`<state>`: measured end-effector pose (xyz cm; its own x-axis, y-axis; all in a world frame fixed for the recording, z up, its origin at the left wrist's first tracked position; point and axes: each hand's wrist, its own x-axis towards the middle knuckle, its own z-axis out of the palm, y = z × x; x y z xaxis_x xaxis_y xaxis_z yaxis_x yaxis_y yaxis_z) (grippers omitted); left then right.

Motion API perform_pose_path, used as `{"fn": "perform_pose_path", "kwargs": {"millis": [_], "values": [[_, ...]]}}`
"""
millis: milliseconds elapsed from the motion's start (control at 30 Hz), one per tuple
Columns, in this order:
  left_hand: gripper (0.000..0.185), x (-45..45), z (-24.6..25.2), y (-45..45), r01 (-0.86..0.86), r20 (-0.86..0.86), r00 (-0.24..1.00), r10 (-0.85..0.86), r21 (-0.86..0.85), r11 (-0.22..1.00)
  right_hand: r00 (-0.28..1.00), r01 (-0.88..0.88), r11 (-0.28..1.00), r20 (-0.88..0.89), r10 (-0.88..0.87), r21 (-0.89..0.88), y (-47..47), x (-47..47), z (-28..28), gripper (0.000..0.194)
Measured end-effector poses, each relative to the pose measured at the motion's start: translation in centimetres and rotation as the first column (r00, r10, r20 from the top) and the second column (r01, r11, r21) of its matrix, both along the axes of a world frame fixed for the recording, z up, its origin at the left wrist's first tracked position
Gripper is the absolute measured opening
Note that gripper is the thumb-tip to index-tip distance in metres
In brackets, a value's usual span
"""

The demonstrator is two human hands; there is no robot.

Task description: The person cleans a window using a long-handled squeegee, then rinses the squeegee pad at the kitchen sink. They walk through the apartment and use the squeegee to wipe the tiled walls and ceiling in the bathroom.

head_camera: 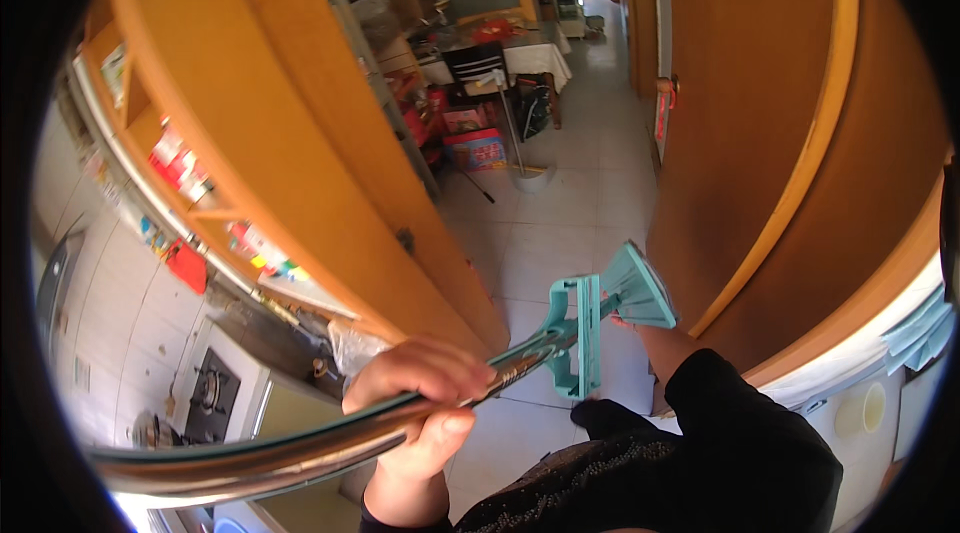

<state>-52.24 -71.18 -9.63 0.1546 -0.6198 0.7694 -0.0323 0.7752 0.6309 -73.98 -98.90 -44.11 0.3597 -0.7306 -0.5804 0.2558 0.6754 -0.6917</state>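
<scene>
A mop with a shiny metal pole slants across in front of me, from the lower left up to the right. My left hand is wrapped around the pole, with the thumb below and the fingers over the top. Farther along sits a teal plastic wringer frame. At the far end is a teal triangular mop head, raised off the tiled floor. My right hand is beside the head's lower edge, mostly hidden behind it, so its grip is not clear.
A wooden door panel stands left, another wooden door right. Beyond are a long-handled dustpan, a black chair and a cloth-covered table. A gas stove lies lower left; a pale yellow container stands lower right.
</scene>
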Motion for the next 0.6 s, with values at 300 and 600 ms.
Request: {"fn": "perform_pose_path", "kwargs": {"millis": [300, 600], "values": [[0.027, -0.2, -0.9, -28.6, 0.135, -0.001, 0.991, -0.136, 0.119, 0.984, 0.986, -0.004, 0.990, 0.166, -0.019, 0.142, -21.5, 2.6, -6.4, 0.043], [0.044, 0.4, -0.1, -55.3, 0.199, 0.036, 0.979, -0.200, 0.023, 0.980, 0.839, -0.238, 0.948, 0.537, 0.091, 0.212, -48.7, -0.7, -20.8, 0.047]]}}
